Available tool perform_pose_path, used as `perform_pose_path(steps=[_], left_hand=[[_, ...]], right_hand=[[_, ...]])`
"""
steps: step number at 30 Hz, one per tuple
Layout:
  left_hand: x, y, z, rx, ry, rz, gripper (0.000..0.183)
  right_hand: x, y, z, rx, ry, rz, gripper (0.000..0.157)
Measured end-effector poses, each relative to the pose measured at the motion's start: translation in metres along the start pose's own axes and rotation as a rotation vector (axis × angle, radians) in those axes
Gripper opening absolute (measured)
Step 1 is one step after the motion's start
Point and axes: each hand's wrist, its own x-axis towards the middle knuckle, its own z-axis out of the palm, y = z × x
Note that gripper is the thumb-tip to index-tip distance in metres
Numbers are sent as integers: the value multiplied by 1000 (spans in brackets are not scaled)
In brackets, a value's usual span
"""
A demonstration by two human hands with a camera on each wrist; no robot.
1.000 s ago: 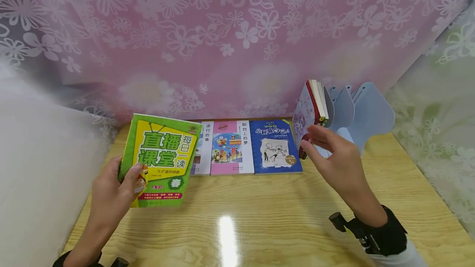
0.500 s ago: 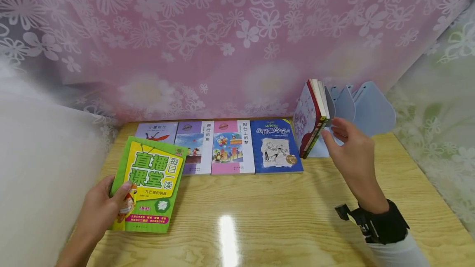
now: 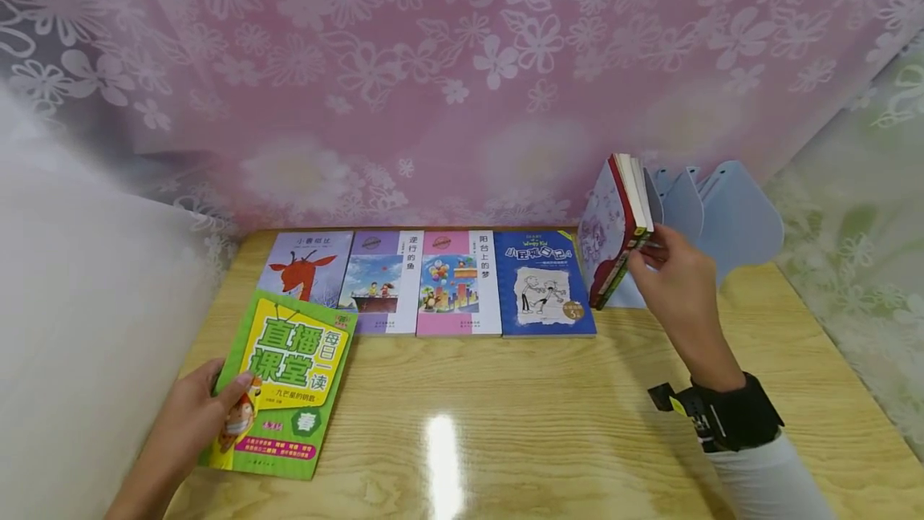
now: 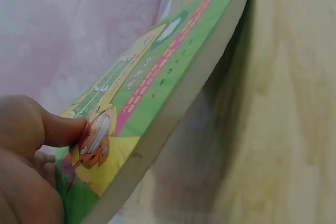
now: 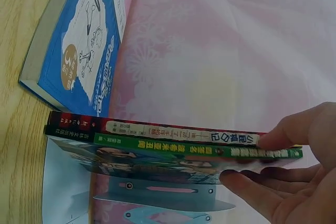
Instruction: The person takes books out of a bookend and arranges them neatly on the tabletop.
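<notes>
My left hand (image 3: 189, 412) holds a green and yellow paperback book (image 3: 292, 392) by its left edge, thumb on the front cover. The book is tilted above the table at the left, overlapping a lilac deer book in the head view. At the right, my right hand (image 3: 682, 283) grips two upright books by their spines. One has a red spine (image 5: 178, 131), the other a green-lettered dark spine (image 5: 197, 149). In the right wrist view the thumb lies at the red spine and the fingers press the other book's cover. Their pale-blue bookend (image 3: 743, 219) stands just right of them.
Along the back of the table lie the deer book (image 3: 310, 267), a purple and white book (image 3: 378, 283), a pink and white book (image 3: 458, 283) and a blue comic-style book (image 3: 549, 283). A pink flowered curtain (image 3: 433, 103) hangs behind. White fabric (image 3: 87, 303) borders the left.
My left hand has brought the green book down and left, uncovering the deer book. My right hand has moved from in front of the upright books to their spines and taken hold.
</notes>
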Motion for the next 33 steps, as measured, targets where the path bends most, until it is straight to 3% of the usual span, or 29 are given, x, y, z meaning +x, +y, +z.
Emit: perform_pose_path(steps=[5, 10, 16, 20, 27, 33], left_hand=[[2, -12, -1, -13, -63, -83, 66], [-1, -25, 0, -42, -119, -98, 55], [-5, -33, 3, -108, -137, -121, 45], [-5, -36, -2, -30, -127, -123, 45], [3, -38, -14, 367, -94, -127, 85], [0, -40, -16, 451, -101, -201, 91]], right_hand=[[2, 2, 0, -17, 5, 13, 41], [5, 7, 0, -65, 10, 40, 33], [8, 17, 1, -114, -7, 92, 32], [8, 22, 4, -145, 11, 64, 31], [9, 23, 4, -165, 11, 42, 26], [5, 22, 1, -191, -13, 22, 27]])
